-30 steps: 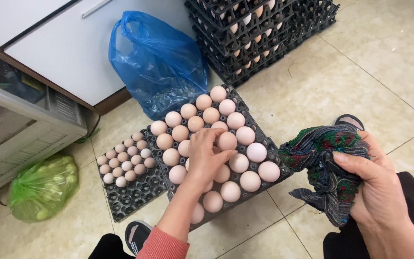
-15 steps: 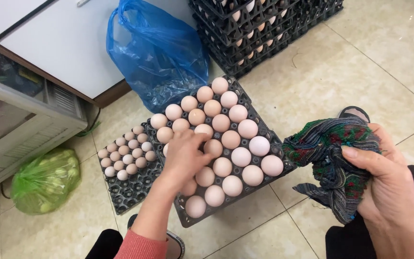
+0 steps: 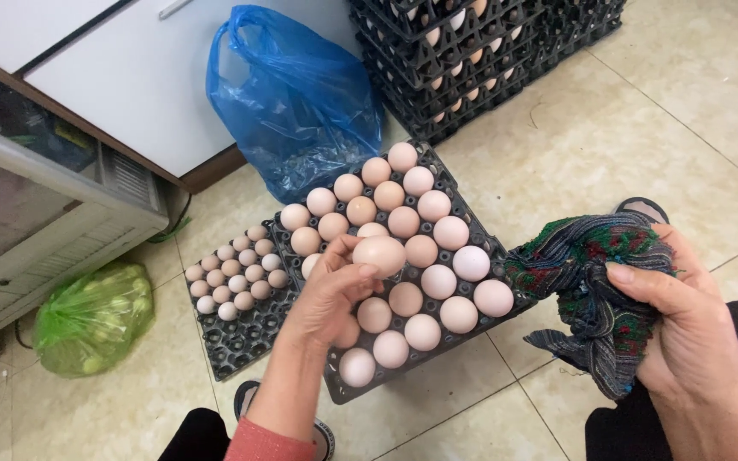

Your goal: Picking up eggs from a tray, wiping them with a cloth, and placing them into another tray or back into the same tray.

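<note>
A second ago the left hand [image 3: 328, 294] lay flat among the eggs in the tray [image 3: 471, 235]; now it has lifted one egg [image 3: 379, 254], pinched in the fingertips just above the tray's middle. One cup is thereby emptied. The right hand [image 3: 685, 329], right of the tray, is closed around a dark cloth [image 3: 595, 282]. The hand hides the emptied cup.

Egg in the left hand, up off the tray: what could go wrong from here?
The egg sits only in the fingertips of the left hand, above the black tray of eggs; a slip could crack it and those beneath. The right hand is full of patterned cloth, so it probably cannot catch. Hard floor tiles surround the tray.
</note>
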